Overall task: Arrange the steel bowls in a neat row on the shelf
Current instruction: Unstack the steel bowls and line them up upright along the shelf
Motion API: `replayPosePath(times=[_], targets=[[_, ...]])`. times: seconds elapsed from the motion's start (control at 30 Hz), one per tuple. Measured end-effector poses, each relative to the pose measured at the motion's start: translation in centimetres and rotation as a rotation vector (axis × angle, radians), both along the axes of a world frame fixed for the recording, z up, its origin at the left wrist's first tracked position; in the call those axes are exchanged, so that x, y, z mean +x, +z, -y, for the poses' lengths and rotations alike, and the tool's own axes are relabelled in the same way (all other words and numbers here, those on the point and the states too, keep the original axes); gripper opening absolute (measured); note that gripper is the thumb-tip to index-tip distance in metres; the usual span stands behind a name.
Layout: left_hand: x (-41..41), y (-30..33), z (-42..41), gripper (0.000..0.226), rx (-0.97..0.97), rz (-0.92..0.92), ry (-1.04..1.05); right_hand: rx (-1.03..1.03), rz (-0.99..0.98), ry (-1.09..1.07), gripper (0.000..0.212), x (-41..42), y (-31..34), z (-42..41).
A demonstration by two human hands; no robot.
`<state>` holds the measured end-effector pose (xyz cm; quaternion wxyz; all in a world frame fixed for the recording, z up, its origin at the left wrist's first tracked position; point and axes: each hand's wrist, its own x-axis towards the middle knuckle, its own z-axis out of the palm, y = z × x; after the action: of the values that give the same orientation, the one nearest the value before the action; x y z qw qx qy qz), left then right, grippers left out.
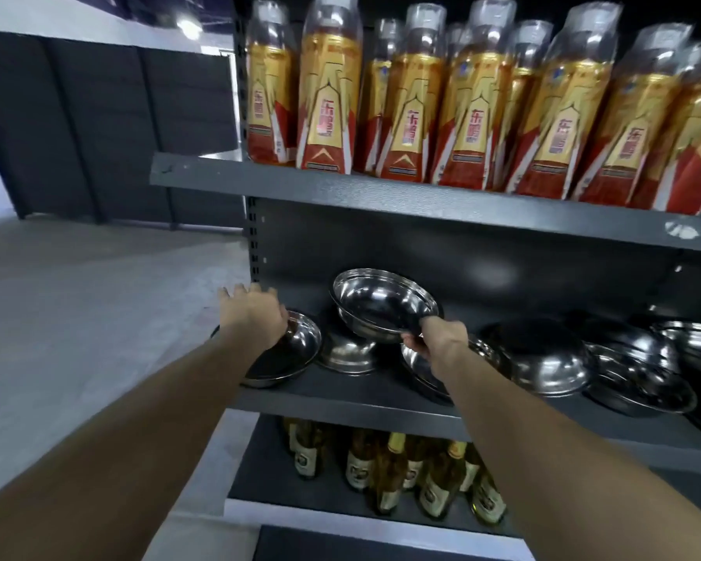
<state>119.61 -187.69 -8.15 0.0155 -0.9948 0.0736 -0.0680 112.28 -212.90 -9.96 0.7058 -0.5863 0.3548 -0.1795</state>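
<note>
Several steel bowls lie on the middle shelf [340,398] of a dark grey rack. My right hand [438,338] pinches the near rim of one upright bowl [381,305], held tilted above an upside-down bowl [347,354]. My left hand [256,309] rests on top of an upside-down bowl [288,358] at the shelf's left end, its fingers spread. Under my right hand, another bowl [421,368] is partly hidden. Further right lie more upside-down bowls [543,358], overlapping one another [640,378].
The shelf above [381,192] carries several gold-and-red drink bottles [328,95], leaving limited headroom. Below stands a shelf of glass bottles [434,479]. To the left are a grey floor [77,297] and a dark partition wall [118,115].
</note>
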Motion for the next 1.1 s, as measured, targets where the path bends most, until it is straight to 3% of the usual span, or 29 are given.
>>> replayPosePath(times=[0.27, 0.47, 0.97, 1.1], targets=[[-0.9, -0.6, -7.4, 0.042, -0.035, -0.018, 0.160, 0.006, 0.012, 0.253, 0.017, 4.1, -1.1, -9.7], [-1.1, -1.5, -9.5, 0.043, -0.056, -0.027, 0.173, 0.018, -0.020, 0.351, 0.001, 4.8, -3.0, -13.6], [-0.5, -2.1, -7.0, 0.041, -0.059, -0.016, 0.038, -0.066, -0.072, 0.402, 0.037, 4.5, -4.3, -12.8], [-0.2, -1.9, -4.5, 0.040, -0.062, 0.004, -0.036, -0.118, -0.085, 0.342, 0.013, 4.0, -4.1, -10.6]])
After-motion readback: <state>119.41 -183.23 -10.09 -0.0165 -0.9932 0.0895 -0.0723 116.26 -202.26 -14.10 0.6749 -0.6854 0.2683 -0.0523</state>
